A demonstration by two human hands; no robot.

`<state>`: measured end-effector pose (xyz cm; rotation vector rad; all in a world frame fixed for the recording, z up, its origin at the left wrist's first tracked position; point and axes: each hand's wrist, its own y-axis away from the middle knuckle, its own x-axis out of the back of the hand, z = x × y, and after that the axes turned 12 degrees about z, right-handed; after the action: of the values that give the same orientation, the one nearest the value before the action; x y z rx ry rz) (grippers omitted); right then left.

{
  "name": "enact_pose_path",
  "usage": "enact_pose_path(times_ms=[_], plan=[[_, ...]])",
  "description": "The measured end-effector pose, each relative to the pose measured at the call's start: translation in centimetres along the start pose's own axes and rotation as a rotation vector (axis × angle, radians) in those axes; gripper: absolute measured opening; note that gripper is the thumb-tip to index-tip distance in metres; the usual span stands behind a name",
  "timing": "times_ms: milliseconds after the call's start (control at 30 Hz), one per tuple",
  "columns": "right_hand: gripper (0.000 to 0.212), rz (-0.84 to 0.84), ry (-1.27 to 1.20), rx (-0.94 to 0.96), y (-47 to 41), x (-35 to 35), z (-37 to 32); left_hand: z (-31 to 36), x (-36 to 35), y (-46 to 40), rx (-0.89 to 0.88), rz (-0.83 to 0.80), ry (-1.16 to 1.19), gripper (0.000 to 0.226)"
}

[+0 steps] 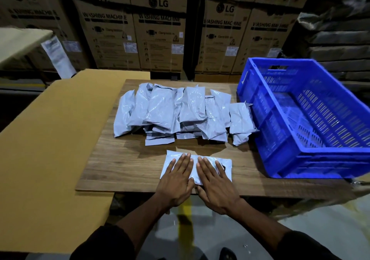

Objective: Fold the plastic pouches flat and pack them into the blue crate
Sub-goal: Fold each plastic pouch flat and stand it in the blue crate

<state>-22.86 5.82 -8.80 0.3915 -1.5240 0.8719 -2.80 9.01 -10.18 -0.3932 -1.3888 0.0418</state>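
Plastic pouch [224, 164] lies at the board's [124, 159] near edge under both hands, left [175, 181] and right [215, 183], fingers straight and spread, probably pressing it flat. Behind it sits the pile [176, 111] of unfolded pouches. Right of that, the crate [312, 119] looks empty, tilted toward the person, likely for easy packing.

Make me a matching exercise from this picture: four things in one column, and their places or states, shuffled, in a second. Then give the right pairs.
Things:
1. crate
2. pouch pile
3. near pouch
4. cardboard sheet

Places or states:
A. pressed flat under both hands
B. at the left, running under the wooden board's edge
C. on the right of the board, no pouches seen inside
D. heaped at the middle of the board

Pairs: 1-C, 2-D, 3-A, 4-B

The left hand and right hand lie side by side with straight fingers on the near pouch.
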Motion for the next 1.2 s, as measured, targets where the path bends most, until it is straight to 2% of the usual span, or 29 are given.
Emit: enact_pose_path(times_ms=[267, 367, 467, 600, 900, 1200], plan=[[0.072, -0.048, -0.029, -0.048, 0.8, -0.5, -0.4, -0.1, -0.9, 0.5, -0.010, 0.027, -0.005, 0.070], [0.072, -0.052, -0.054, -0.057, 0.8, -0.6, -0.3, 0.4, -0.7, 0.2, 0.012, 0.032, 0.005, 0.066], [0.072, -0.052, -0.068, -0.063, 0.8, -0.5, -0.3, 1.3, -0.2, -1.2, 0.047, 0.055, 0.031, 0.073], [0.072, -0.067, -0.097, -0.063, 0.8, -0.4, -0.2, 2.0, -0.7, -2.8, 0.085, 0.082, 0.070, 0.062], [0.067, -0.003, -0.197, -0.050, 0.9, 0.0, 0.4, 1.6, -1.9, -1.2, 0.067, 0.120, -0.011, 0.059], [0.065, 0.038, -0.223, -0.056, 0.1, -0.1, 2.0, 3.0, -1.8, -1.0, 0.192, 0.114, 0.031, 0.062]])
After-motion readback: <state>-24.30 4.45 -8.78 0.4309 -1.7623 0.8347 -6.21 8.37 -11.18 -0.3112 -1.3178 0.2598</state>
